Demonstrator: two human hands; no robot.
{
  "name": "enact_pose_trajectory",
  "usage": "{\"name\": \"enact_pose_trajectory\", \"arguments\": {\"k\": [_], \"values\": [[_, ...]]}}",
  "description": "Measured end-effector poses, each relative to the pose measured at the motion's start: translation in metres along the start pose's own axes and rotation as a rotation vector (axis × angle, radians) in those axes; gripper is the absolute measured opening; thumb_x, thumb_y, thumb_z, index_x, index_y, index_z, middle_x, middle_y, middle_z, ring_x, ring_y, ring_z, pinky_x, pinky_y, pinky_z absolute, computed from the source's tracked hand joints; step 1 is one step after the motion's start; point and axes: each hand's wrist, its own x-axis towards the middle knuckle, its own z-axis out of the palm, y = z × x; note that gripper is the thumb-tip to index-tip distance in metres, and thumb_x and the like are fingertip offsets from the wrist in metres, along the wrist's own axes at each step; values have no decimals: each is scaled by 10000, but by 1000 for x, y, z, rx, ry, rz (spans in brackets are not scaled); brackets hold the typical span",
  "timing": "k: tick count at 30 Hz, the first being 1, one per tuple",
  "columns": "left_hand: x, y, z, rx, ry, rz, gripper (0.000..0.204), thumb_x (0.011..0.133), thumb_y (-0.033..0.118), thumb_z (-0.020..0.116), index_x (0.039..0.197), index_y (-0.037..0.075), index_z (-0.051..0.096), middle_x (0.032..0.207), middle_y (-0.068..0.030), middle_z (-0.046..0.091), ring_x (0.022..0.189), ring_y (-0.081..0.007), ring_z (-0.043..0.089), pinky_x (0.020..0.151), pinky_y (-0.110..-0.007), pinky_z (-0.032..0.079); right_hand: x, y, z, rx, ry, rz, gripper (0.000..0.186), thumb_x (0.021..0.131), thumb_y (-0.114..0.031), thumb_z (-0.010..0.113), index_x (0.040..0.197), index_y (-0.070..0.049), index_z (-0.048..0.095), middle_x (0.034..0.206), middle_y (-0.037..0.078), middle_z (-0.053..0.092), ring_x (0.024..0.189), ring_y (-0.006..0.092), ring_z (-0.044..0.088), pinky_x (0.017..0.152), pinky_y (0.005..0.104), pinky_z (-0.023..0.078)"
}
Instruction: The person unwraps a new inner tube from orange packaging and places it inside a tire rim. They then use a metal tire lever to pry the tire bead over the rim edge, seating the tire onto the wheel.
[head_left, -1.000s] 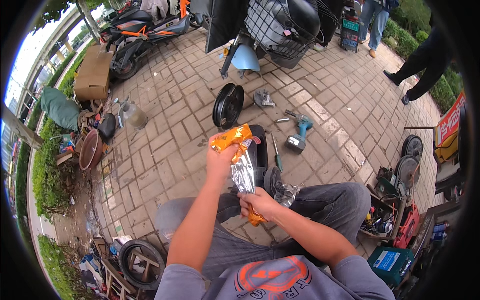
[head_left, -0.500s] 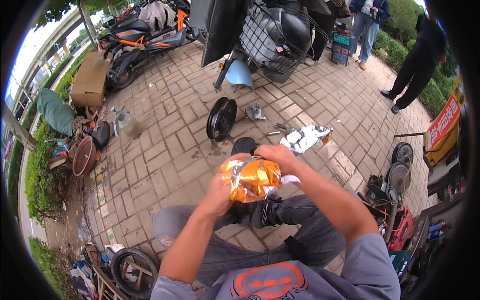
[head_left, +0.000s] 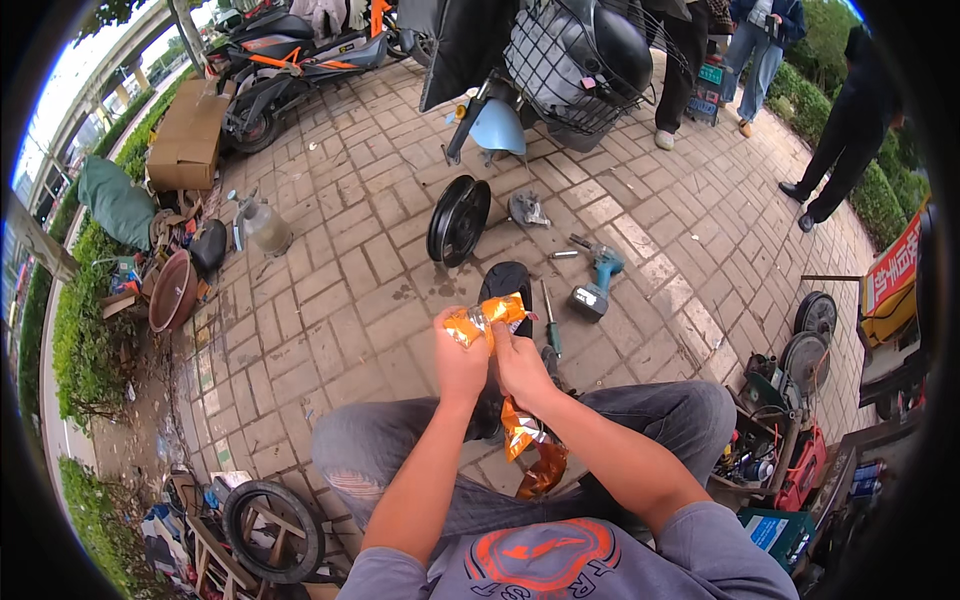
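My left hand (head_left: pixel 460 352) and my right hand (head_left: pixel 520 368) are close together in front of me, both closed on a crumpled orange-and-silver foil wrapper (head_left: pixel 500 314). Part of the foil (head_left: pixel 522 430) hangs below my right hand toward my lap. Behind the hands is a black tire (head_left: pixel 505 278), partly hidden. Just right of it lie a green-handled screwdriver (head_left: pixel 553 336), a teal cordless drill (head_left: pixel 600 285) and a small metal cylinder (head_left: pixel 563 254). A black wheel rim (head_left: pixel 458 222) stands beyond the hands, beside a grey metal part (head_left: pixel 528 210).
Parked scooters (head_left: pixel 300 60) and several people (head_left: pixel 750 60) are at the back. A cardboard box (head_left: pixel 183 135), a sprayer (head_left: pixel 263 223) and a brown basin (head_left: pixel 172 290) are left. A tire (head_left: pixel 255 560) lies lower left; a red toolbox (head_left: pixel 798 465) and wheels (head_left: pixel 813 320) are right.
The foil has shifted and now dangles below my hands. My right hand has come down and left since half a second ago. The silver foil that covered the drill is gone from there.
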Motion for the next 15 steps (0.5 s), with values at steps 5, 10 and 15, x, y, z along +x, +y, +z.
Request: {"name": "enact_pose_trajectory", "arguments": {"k": [5,10,15], "values": [[3,5,-3,462,-37,158,534,754,148,664,1230,79,431,1064,-182,605,935,-374,621,783,-413,503,-38,19,-13,52,-301,257,378,968,-359,490,740,-58,494,581,13,455,438,102,395,393,281,327],[1,32,-17,736,-823,-158,519,773,234,664,1232,90,469,1103,-152,610,940,-300,624,802,-384,493,-58,-98,-74,-1551,-631,-396,192,801,-159,546,922,-48,644,805,175,664,770,365,652,635,445,506],[-12,92,-6,-290,-1083,-398,548,799,125,692,1275,-20,462,1182,-65,576,1085,-137,551,932,-281,447,-19,-119,-93,-1227,-225,-1072,114,749,-90,611,853,-56,579,797,81,651,632,319,628,592,377,504]]}}
